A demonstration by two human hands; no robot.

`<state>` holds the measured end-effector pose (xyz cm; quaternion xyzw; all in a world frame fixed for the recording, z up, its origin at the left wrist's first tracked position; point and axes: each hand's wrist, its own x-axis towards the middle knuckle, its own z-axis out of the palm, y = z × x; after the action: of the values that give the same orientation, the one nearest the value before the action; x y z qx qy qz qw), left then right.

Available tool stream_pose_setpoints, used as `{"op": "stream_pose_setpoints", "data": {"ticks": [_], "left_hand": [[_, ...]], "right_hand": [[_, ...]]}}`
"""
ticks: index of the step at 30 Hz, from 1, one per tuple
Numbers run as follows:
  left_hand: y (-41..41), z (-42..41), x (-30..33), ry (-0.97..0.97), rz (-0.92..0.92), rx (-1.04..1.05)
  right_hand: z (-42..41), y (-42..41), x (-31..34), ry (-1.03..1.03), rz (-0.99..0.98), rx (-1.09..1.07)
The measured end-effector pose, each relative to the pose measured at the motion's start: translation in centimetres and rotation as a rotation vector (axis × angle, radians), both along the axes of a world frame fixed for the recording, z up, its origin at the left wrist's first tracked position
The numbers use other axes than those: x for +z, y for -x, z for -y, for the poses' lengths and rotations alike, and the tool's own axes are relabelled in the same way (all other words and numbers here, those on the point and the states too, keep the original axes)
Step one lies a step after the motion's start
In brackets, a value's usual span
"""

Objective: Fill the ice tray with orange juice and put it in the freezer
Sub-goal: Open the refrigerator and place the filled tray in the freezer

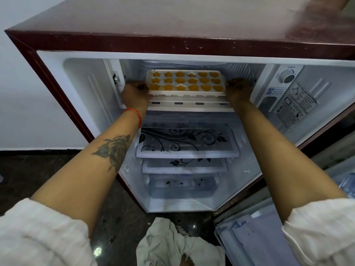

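Ice tray [186, 82] full of juice, level at the freezer compartment [134, 64] mouth. My left hand [135, 94] and right hand [239, 91] curl round its ends. Placing step; next, I judge, slide inward flat.

Your left hand [134, 93] and right hand [239, 90] are bare, with both forearms uncovered up to pale, finely ribbed sleeves [44, 235] pushed past the elbows. An orange thread bracelet [135, 114] circles your left wrist, and a dark rose tattoo [115, 149] marks that forearm
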<state>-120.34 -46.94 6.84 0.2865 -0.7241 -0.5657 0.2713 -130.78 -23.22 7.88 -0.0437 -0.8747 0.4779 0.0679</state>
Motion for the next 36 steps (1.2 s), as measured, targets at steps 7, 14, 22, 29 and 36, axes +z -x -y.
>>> {"op": "stream_pose_setpoints", "data": {"ticks": [7, 14, 22, 29, 36], "left_hand": [[-1.8, -1.2, 0.4, 0.296, 0.105, -0.098], [-7.7, -3.3, -1.5, 0.471, 0.001, -0.218], [-17.3, -8.2, -4.5, 0.548, 0.097, -0.541], [-23.9, -16.0, -6.3, 0.651, 0.176, -0.948], [-28.2, -25.9, -5.0, 0.92, 0.039, -1.254]], "right_hand": [[-0.5, -2.2, 0.1, -0.198, -0.074, 0.032], [-1.5, -9.5, -1.3, -0.305, -0.322, 0.193], [-4.4, -23.5, -3.0, -0.446, -0.339, 0.293], [-11.0, -36.4, -4.4, -0.47, -0.32, 0.082], [-23.3, -47.7, -1.5, -0.686, -0.582, -0.538]]}}
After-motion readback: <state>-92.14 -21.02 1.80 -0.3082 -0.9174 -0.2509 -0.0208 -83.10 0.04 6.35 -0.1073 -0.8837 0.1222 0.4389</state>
